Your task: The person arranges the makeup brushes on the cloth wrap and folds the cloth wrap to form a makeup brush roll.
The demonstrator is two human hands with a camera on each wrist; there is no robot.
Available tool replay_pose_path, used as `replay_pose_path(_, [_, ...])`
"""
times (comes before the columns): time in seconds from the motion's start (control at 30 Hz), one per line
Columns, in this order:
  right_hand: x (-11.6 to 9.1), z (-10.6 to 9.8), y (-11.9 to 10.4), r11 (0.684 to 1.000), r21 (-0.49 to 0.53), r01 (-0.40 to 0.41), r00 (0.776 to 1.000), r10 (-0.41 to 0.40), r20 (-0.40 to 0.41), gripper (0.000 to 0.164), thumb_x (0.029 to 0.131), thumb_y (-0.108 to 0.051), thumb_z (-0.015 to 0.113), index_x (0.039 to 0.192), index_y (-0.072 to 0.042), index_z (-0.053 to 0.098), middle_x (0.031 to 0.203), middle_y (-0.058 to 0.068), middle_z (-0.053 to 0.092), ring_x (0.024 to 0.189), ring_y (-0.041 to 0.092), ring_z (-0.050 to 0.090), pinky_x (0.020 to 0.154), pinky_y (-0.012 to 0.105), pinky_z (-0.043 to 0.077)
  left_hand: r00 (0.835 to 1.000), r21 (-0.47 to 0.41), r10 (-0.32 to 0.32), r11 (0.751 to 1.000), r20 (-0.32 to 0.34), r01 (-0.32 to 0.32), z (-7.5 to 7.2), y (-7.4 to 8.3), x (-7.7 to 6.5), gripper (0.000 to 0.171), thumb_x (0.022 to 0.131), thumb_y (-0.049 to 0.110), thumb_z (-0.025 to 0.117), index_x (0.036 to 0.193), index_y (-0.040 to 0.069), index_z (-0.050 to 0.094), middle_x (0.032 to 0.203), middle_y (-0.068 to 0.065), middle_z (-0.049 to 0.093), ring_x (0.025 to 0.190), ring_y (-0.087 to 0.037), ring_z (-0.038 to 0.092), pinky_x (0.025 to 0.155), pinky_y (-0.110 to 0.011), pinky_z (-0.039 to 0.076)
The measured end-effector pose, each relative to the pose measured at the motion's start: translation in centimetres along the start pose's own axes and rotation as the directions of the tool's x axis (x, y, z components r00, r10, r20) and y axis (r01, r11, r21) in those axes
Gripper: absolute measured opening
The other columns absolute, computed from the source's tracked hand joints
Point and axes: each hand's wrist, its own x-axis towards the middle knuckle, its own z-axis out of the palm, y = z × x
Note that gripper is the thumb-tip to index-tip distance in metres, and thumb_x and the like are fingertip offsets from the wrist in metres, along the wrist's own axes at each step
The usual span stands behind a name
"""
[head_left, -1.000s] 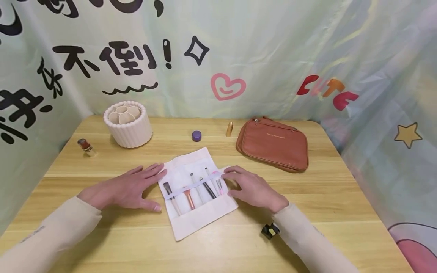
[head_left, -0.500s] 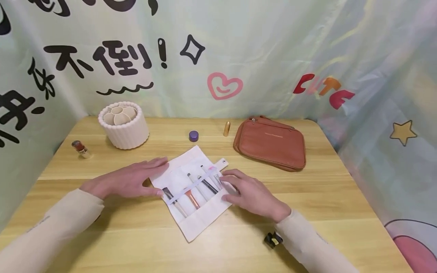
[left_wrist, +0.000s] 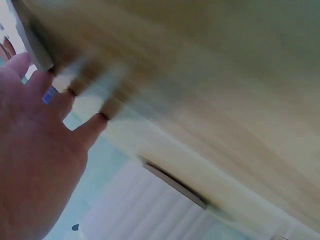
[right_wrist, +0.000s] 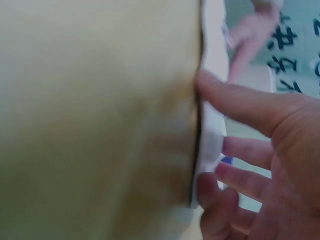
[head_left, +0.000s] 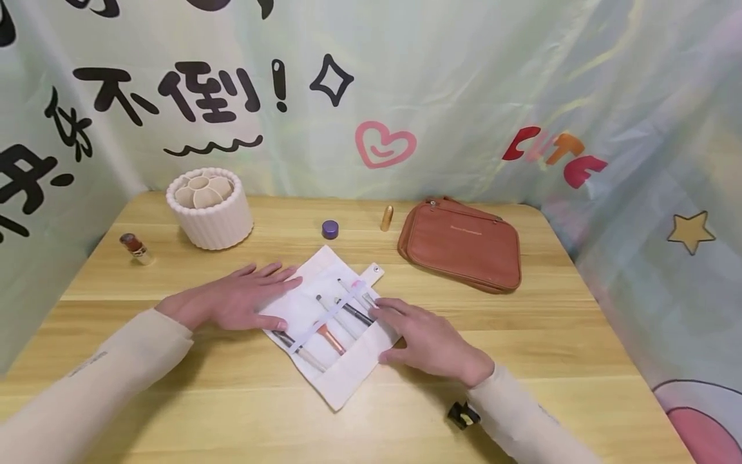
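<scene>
In the head view, the open brush roll (head_left: 350, 377) lies mid-frame, with brushes (head_left: 331, 338) under its strap. The left hand (head_left: 237, 298) rests spread on its left edge; the right hand (head_left: 431, 338) touches its right edge, fingers loosely bent, thumb apart. Behind stand a ribbed holder (head_left: 216, 222) and lipstick (head_left: 136, 249) upper left, a purple cap (head_left: 330, 229) and gold tube (head_left: 386, 218) upper centre, a brown pouch (head_left: 464, 248) upper right, on a wooden table (head_left: 232, 412) before a printed curtain (head_left: 452, 71).

The left wrist view shows splayed fingers at left, the holder along the bottom.

The right wrist view shows the thumb against the roll's edge, right of centre.
</scene>
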Motion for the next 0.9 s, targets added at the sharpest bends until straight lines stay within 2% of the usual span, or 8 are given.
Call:
replay_pose_path(0.17, [1.0, -1.2, 1.1, 0.997, 0.033, -0.064, 0.997, 0.063, 0.033, 0.072, 0.1, -0.029, 0.082, 0.164, -0.022, 0.051, 0.175, 0.005, 0.042, 0.157, 0.037, 0.047, 0.122, 0.066, 0.043, 1.0, -0.006, -0.009, 1.0, -0.006, 0.009, 0.4, 1.0, -2.1, 0.087, 0.103, 0.074, 0.054, 0.171, 0.022, 0.04, 0.179, -0.01, 0.032, 0.166, -0.044, 0.027, 0.127, -0.077, 0.025])
replay_pose_path(0.37, [2.3, -1.0, 1.8, 0.993, 0.02, -0.114, 0.991, 0.115, -0.062, 0.062, 0.102, -0.024, 0.079, 0.159, -0.016, 0.057, 0.171, 0.007, 0.048, 0.154, 0.036, 0.052, 0.118, 0.065, 0.048, 0.999, -0.024, -0.01, 1.0, 0.04, 0.011, -0.5, 2.9, -4.0, 0.076, 0.102, 0.071, 0.06, 0.161, 0.023, 0.056, 0.171, -0.008, 0.049, 0.158, -0.042, 0.044, 0.124, -0.071, 0.036])
replay_pose_path(0.43, [2.5, -0.8, 1.8, 0.994, 0.008, -0.109, 0.988, 0.109, -0.105, 0.058, 0.102, -0.022, 0.079, 0.156, -0.014, 0.06, 0.17, 0.008, 0.049, 0.152, 0.036, 0.053, 0.116, 0.063, 0.05, 1.0, -0.005, -0.001, 1.0, 0.009, 0.001, -0.8, 3.2, -3.9, 0.069, 0.103, 0.067, 0.062, 0.156, 0.023, 0.063, 0.163, -0.008, 0.058, 0.151, -0.041, 0.054, 0.123, -0.068, 0.04])
replay_pose_path(0.5, [2.5, -0.7, 1.8, 0.995, -0.002, -0.103, 0.986, 0.102, -0.13, 0.055, 0.103, -0.022, 0.078, 0.155, -0.013, 0.062, 0.169, 0.008, 0.05, 0.151, 0.036, 0.055, 0.116, 0.062, 0.051, 0.999, 0.02, 0.017, 1.0, -0.045, -0.016, -0.8, 3.3, -3.7, 0.065, 0.104, 0.064, 0.063, 0.153, 0.021, 0.065, 0.16, -0.011, 0.061, 0.147, -0.042, 0.058, 0.121, -0.067, 0.043])
replay_pose_path(0.6, [2.1, -0.6, 1.4, 0.995, 0.006, -0.101, 0.987, 0.101, -0.121, 0.058, 0.103, -0.029, 0.077, 0.156, -0.014, 0.061, 0.17, 0.007, 0.049, 0.151, 0.037, 0.054, 0.116, 0.063, 0.051, 0.995, 0.026, 0.024, 0.999, -0.093, -0.022, -0.4, 3.1, -3.2, 0.073, 0.103, 0.064, 0.064, 0.159, 0.017, 0.058, 0.17, -0.014, 0.049, 0.156, -0.043, 0.047, 0.124, -0.068, 0.038])
replay_pose_path(0.7, [1.7, -0.8, 1.0, 0.994, 0.015, -0.104, 0.992, 0.105, -0.071, 0.07, 0.1, -0.044, 0.08, 0.16, -0.016, 0.057, 0.173, 0.006, 0.046, 0.15, 0.04, 0.054, 0.114, 0.065, 0.052, 0.997, 0.002, 0.034, 0.999, -0.07, -0.034, 0.5, 3.1, -2.9, 0.093, 0.099, 0.073, 0.063, 0.169, 0.015, 0.043, 0.181, -0.017, 0.025, 0.167, -0.045, 0.023, 0.13, -0.071, 0.025])
replay_pose_path(0.77, [1.5, -0.9, 0.9, 0.994, 0.009, -0.11, 0.993, 0.111, -0.034, 0.081, 0.095, -0.052, 0.083, 0.163, -0.018, 0.053, 0.175, 0.005, 0.043, 0.148, 0.042, 0.055, 0.111, 0.067, 0.053, 0.998, -0.016, 0.043, 0.999, -0.05, -0.044, 1.1, 3.2, -2.6, 0.104, 0.095, 0.08, 0.063, 0.172, 0.016, 0.036, 0.183, -0.017, 0.015, 0.169, -0.046, 0.013, 0.132, -0.073, 0.016])
replay_pose_path(0.9, [1.3, -1.0, 0.8, 0.991, 0.003, -0.133, 0.991, 0.133, 0.023, 0.094, 0.091, -0.057, 0.085, 0.168, -0.021, 0.046, 0.178, 0.001, 0.036, 0.149, 0.051, 0.052, 0.111, 0.072, 0.05, 0.996, 0.001, 0.074, 0.997, -0.046, -0.074, 2.1, 3.7, -1.9, 0.112, 0.091, 0.085, 0.062, 0.174, 0.018, 0.03, 0.184, -0.017, 0.013, 0.17, -0.045, 0.011, 0.132, -0.073, 0.011])
